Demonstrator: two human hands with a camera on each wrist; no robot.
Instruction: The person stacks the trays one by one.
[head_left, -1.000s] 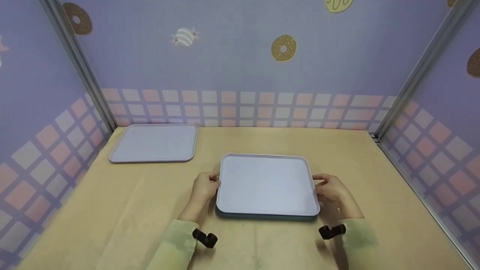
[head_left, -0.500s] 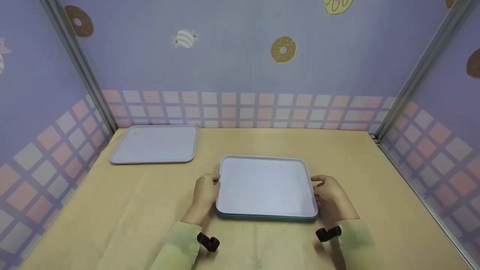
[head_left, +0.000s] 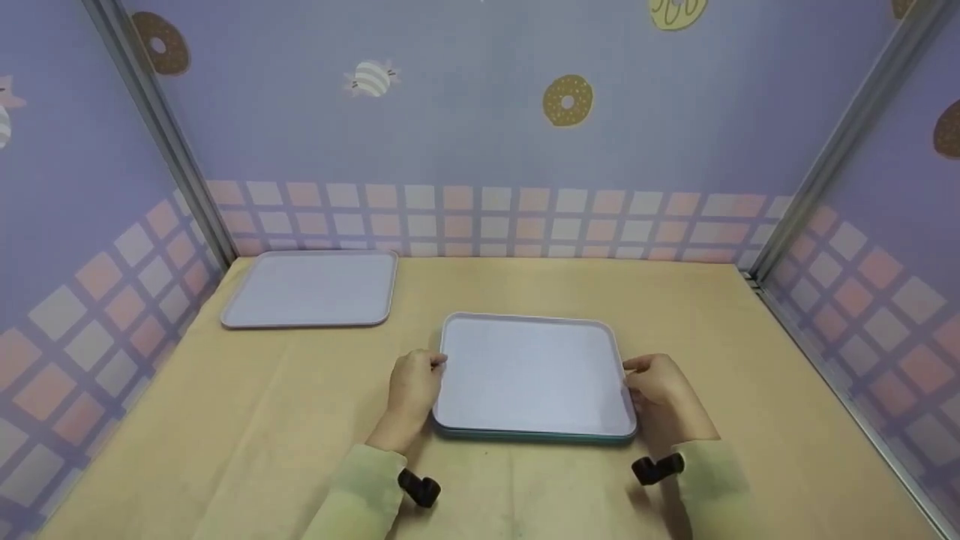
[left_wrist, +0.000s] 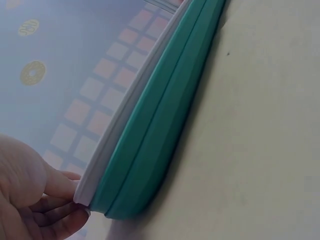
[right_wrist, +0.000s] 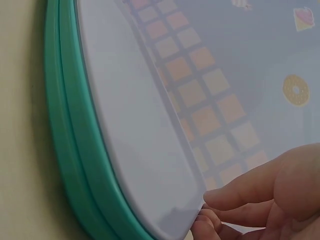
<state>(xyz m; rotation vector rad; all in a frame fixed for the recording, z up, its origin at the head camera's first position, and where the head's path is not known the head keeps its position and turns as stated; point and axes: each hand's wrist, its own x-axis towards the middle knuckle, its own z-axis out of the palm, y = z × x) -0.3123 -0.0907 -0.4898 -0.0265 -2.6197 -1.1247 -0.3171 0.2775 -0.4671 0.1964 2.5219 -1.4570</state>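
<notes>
A white rectangular tray point(head_left: 532, 375) lies on top of a stack of green trays point(head_left: 536, 436) near the middle of the table. Two green rims show under it in the left wrist view point(left_wrist: 145, 135). My left hand point(head_left: 409, 394) pinches the white tray's left rim, thumb on the edge and fingers curled beneath. On the opposite side, my right hand point(head_left: 664, 390) pinches the right rim between thumb and fingers. Part of the right fingers is hidden by the tray's edge. In the right wrist view, the white tray point(right_wrist: 135, 115) sits against the upper green rim.
Another white tray point(head_left: 311, 289) lies at the back left, near the patterned back wall point(head_left: 480, 135). A pale yellow cloth point(head_left: 247, 420) covers the table. Metal posts point(head_left: 169, 139) stand at the rear corners, with walls on both sides.
The white tray and right hand have shifted slightly left, and the tray lines up more closely with the green stack. My left thumb has come over the rim.
</notes>
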